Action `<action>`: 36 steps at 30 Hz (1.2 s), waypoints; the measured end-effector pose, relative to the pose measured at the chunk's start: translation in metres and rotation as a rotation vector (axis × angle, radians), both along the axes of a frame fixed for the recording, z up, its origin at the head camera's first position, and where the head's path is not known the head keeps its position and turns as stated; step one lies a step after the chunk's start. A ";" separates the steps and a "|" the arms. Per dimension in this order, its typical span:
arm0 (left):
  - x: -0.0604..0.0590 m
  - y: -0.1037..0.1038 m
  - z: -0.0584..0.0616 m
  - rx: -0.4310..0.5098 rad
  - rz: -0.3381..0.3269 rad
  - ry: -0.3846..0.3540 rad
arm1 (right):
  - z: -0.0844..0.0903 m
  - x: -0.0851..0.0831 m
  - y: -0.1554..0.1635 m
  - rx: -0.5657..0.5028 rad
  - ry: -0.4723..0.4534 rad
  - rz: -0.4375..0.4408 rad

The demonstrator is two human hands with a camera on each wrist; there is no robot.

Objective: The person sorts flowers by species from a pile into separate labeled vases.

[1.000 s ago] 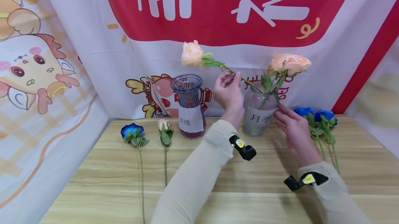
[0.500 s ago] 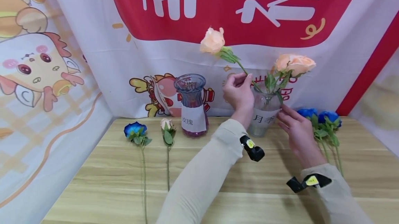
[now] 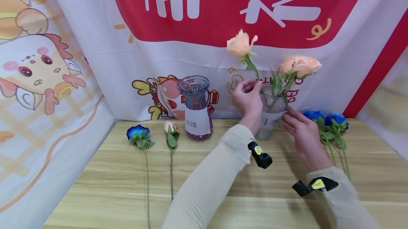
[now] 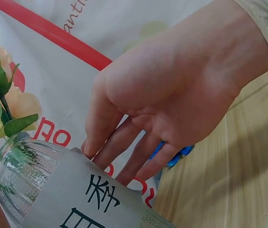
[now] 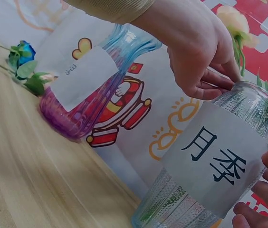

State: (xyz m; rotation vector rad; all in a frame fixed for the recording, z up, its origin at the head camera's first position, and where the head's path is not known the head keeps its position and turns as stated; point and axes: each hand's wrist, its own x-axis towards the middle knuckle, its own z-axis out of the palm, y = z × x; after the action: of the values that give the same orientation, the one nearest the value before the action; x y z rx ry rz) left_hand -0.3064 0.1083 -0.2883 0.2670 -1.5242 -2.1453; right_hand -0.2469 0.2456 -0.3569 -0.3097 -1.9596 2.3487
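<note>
Far left of both hands, a blue rose (image 3: 136, 132) and a cream rosebud (image 3: 169, 127) lie on the bench (image 3: 111, 179), beside a purple vase (image 3: 196, 108). The left hand (image 3: 247, 98) pinches a peach rose (image 3: 240, 43) stem at the clear vase (image 3: 271, 113) mouth; the right hand (image 3: 302, 135), fingers straight, touches that vase's side, blue roses (image 3: 328, 119) just right.

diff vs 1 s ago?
The left hand, pinching the peach rose by its stem, swung it from a low leftward tilt to nearly upright over the clear vase. The right hand stayed on the vase; purple vase and table flowers unmoved.
</note>
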 end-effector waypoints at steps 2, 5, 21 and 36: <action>0.002 -0.001 0.000 -0.015 0.000 -0.005 | 0.000 0.000 -0.001 -0.005 -0.001 -0.004; 0.004 -0.001 0.001 -0.045 -0.001 -0.021 | 0.000 0.000 -0.001 -0.005 -0.004 -0.005; 0.023 -0.030 -0.020 0.013 -0.084 0.020 | -0.002 0.000 0.003 -0.051 0.006 0.015; 0.067 -0.117 -0.047 0.021 -0.265 -0.088 | -0.003 0.001 0.004 -0.058 0.023 0.039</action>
State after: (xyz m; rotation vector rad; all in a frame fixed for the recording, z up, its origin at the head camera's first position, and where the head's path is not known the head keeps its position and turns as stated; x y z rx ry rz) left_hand -0.2389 -0.0086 -0.3354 0.1762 -1.6671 -2.3822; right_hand -0.2459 0.2500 -0.3597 -0.2497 -1.9071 2.4255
